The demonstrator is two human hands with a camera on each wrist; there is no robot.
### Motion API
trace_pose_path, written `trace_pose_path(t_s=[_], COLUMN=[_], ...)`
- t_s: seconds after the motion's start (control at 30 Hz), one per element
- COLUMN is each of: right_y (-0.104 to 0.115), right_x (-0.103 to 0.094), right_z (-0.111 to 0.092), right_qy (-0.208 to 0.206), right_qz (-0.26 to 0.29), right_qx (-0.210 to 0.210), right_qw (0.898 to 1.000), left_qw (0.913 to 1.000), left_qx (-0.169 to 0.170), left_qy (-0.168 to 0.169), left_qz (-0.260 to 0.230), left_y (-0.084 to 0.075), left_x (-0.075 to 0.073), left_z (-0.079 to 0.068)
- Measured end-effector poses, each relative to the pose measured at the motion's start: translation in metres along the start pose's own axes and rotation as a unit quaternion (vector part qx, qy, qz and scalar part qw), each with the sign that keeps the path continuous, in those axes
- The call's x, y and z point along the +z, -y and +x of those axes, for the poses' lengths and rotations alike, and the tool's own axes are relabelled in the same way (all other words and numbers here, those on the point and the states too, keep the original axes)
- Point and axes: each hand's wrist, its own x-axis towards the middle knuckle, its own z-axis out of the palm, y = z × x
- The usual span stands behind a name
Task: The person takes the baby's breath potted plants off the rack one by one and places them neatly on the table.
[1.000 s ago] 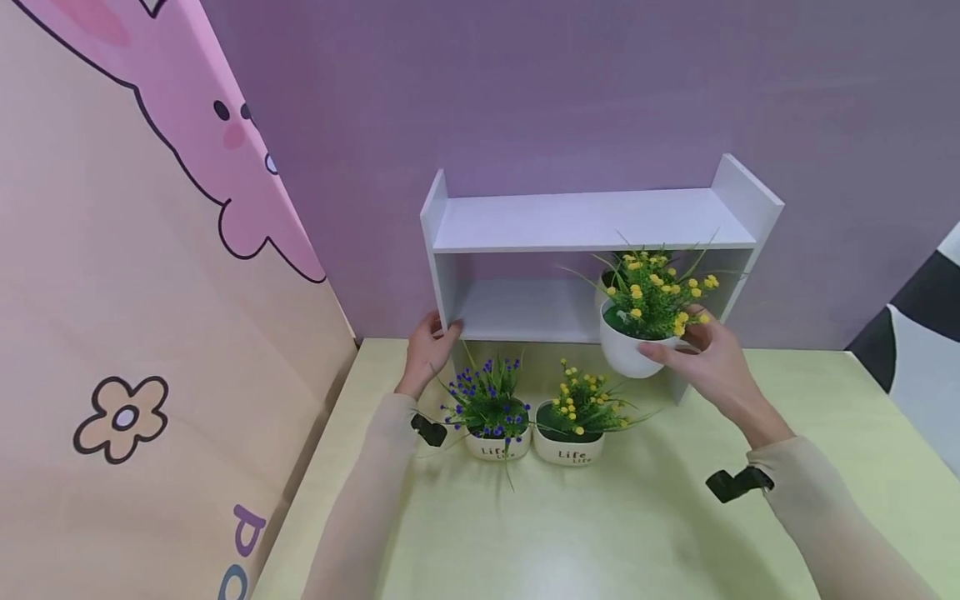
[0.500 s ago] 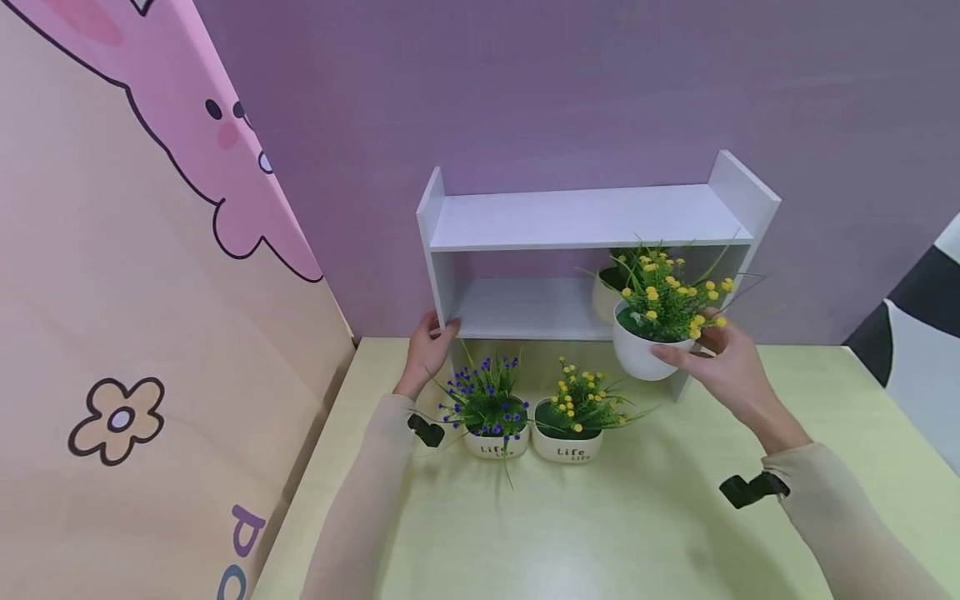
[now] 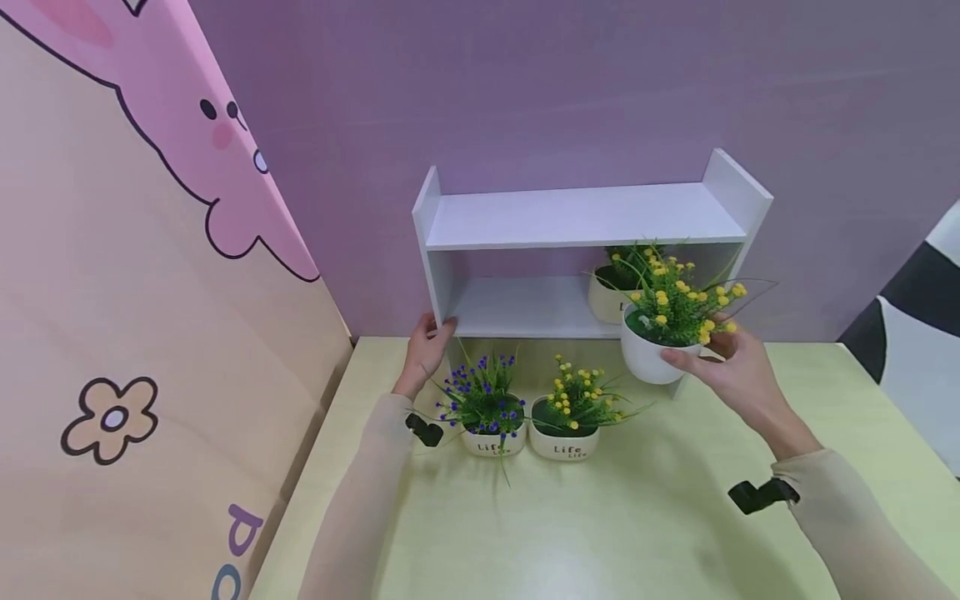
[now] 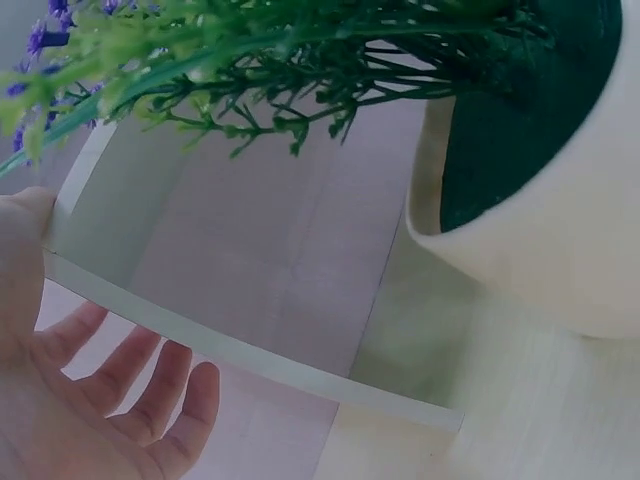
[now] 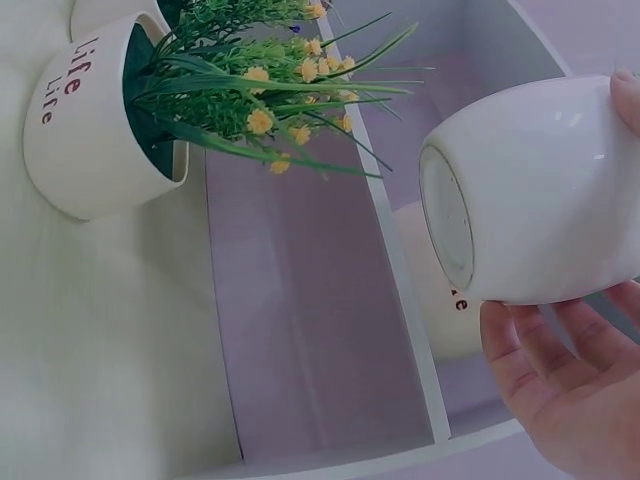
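Note:
My right hand (image 3: 738, 371) holds a round white flowerpot (image 3: 648, 354) with yellow artificial flowers, raised in front of the right end of the white shelf (image 3: 585, 221). In the right wrist view the pot (image 5: 530, 190) is tilted with its base showing, thumb and fingers (image 5: 535, 365) on opposite sides. At the shelf's left side panel, my left hand (image 3: 426, 357) grips the front edge, thumb on one side and fingers (image 4: 150, 390) on the other. Behind the held flowerpot, a cream pot (image 3: 606, 302) stands on the middle board, partly hidden.
Two cream "Life" planters stand side by side on the pale table (image 3: 525, 533) before the shelf: one with purple flowers (image 3: 491, 442), one with yellow flowers (image 3: 562, 446). A purple wall rises behind, and a printed panel (image 3: 150, 292) borders the left.
My right hand has moved slightly right and toward me with the white flowerpot, showing more of the cream pot behind. My left hand stays at the shelf's side panel.

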Motion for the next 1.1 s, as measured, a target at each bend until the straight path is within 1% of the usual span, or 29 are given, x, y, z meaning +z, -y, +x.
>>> trace_pose_path(t_s=[0.23,0.4,0.5,0.67,0.9,1.1], right_y=[-0.009,-0.019,-0.023,-0.031,-0.044,-0.05], right_x=[-0.003,-0.001,0.001,0.005,0.012,0.02], right_z=[-0.005,-0.011,-0.015,-0.021,-0.027,-0.029], right_qy=[-0.006,-0.017,-0.022,-0.021,-0.026,-0.022], right_qz=[-0.011,0.001,0.006,0.003,-0.01,-0.012], right_qx=[0.002,-0.01,-0.015,-0.007,0.01,0.018], right_qw=[1.0,1.0,1.0,1.0,1.0,1.0], left_qw=[1.0,1.0,0.9999,0.9995,0.9996,0.9997], left_qx=[-0.002,0.0,-0.008,-0.026,-0.024,-0.017], left_qy=[-0.001,-0.002,-0.006,-0.008,-0.005,-0.009], left_qz=[-0.006,-0.005,-0.009,-0.015,-0.015,-0.016], left_y=[-0.002,0.0,-0.001,-0.002,-0.001,-0.003], left_x=[-0.001,0.0,0.001,0.002,0.003,0.001], left_z=[0.0,0.0,0.0,-0.003,-0.006,-0.005])
